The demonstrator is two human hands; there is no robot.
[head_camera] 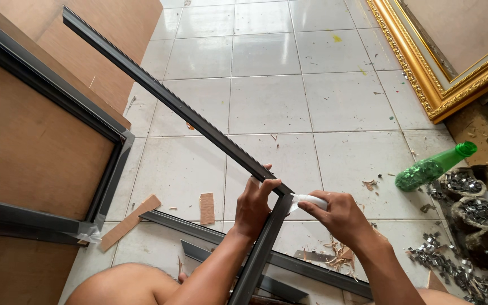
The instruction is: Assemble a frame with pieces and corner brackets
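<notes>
Nearest the camera, left hand (253,206) clamped around the corner where two dark frame bars (210,133) meet. Just right, right hand (343,217) pinched on a small white tube (310,201), tip touching that corner joint. Spare dark bars (289,262) and wood scraps (128,223) lie on the tile floor (266,101) below. Farther right: green bottle (433,166), metal clips (441,260) in piles. Far right, gold frame (425,73). Risk: left grip loosening lets the corner slide open; a hard squeeze could smear the bars.
</notes>
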